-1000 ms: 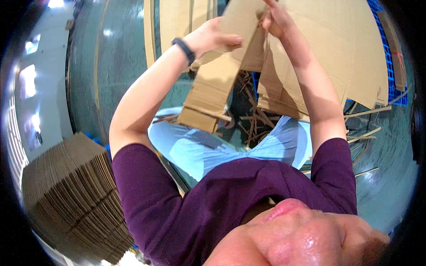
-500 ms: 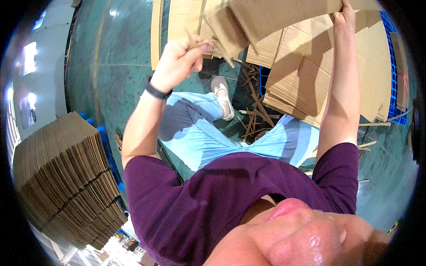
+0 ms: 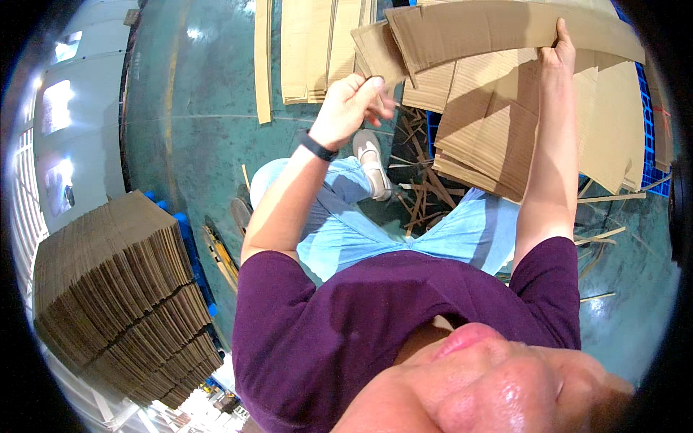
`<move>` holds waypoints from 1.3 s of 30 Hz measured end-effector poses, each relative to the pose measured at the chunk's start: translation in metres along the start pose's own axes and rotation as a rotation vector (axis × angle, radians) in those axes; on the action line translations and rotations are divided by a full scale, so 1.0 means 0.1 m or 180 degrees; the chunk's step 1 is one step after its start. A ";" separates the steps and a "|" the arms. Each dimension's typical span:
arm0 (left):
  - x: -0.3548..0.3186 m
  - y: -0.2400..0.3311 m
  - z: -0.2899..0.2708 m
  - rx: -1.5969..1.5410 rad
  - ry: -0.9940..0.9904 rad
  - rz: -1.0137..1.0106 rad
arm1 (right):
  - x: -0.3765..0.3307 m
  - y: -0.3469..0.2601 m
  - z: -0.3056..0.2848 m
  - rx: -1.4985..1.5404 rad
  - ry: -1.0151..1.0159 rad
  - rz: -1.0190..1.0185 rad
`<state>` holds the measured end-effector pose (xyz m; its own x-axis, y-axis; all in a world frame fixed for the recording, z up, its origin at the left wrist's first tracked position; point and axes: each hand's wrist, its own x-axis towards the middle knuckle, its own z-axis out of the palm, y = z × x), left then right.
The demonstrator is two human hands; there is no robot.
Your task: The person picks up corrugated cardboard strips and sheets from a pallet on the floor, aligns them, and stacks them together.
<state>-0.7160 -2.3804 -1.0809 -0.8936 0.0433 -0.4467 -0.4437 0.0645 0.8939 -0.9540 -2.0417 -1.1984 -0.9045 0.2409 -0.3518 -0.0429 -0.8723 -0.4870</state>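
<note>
My right hand (image 3: pixel 557 56) grips the lower edge of a long brown cardboard piece (image 3: pixel 469 36), its thumb lying over the face. The piece is held up above other cardboard and has a folded flap (image 3: pixel 379 52) at its left end. Just below that flap is my left hand (image 3: pixel 355 108), with a dark band on the wrist. Its fingers are loosely apart and partly blurred, and I see nothing in them. Under the held piece lie flat cardboard sheets (image 3: pixel 491 119), stacked on a blue pallet (image 3: pixel 658 137).
Thin cardboard scraps (image 3: pixel 426 184) litter the green floor (image 3: pixel 216 79) between my feet. More flat sheets (image 3: pixel 304 58) and a narrow strip (image 3: pixel 263 65) lie ahead. A tall stack of folded cardboard (image 3: pixel 123 289) stands at left on a blue pallet. A yellow tool-like object (image 3: pixel 222 256) lies beside it.
The thin cardboard strips that were in my left hand are gone from it, and its fingers have loosened. That hand has moved slightly right and down. My right hand still holds the cardboard piece.
</note>
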 end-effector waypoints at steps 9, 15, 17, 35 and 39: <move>-0.46 -0.10 -0.43 0.0817 0.0631 0.0393 | -0.03 0.22 -0.40 0.0437 0.0163 0.0185; 0.07 -0.53 0.07 0.0156 0.0082 -0.0682 | -0.20 0.27 -0.34 0.0502 0.0111 0.0284; 0.06 -0.55 0.10 0.1063 0.0258 -0.0199 | -0.15 0.27 -0.36 0.0492 0.0059 0.0269; 0.19 -0.02 -0.01 0.2616 0.0938 0.1424 | -0.20 0.25 -0.37 0.0491 0.0039 0.0259; 0.01 -0.29 -0.03 -0.0067 0.1196 0.0854 | 0.01 0.28 -0.57 0.0536 -0.0097 0.0271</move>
<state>-0.7044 -2.3850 -1.1069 -0.9379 -0.3089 -0.1579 -0.1911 0.0801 0.9783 -0.9318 -2.0412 -1.2580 -0.9202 0.1524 -0.3606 -0.0337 -0.9486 -0.3148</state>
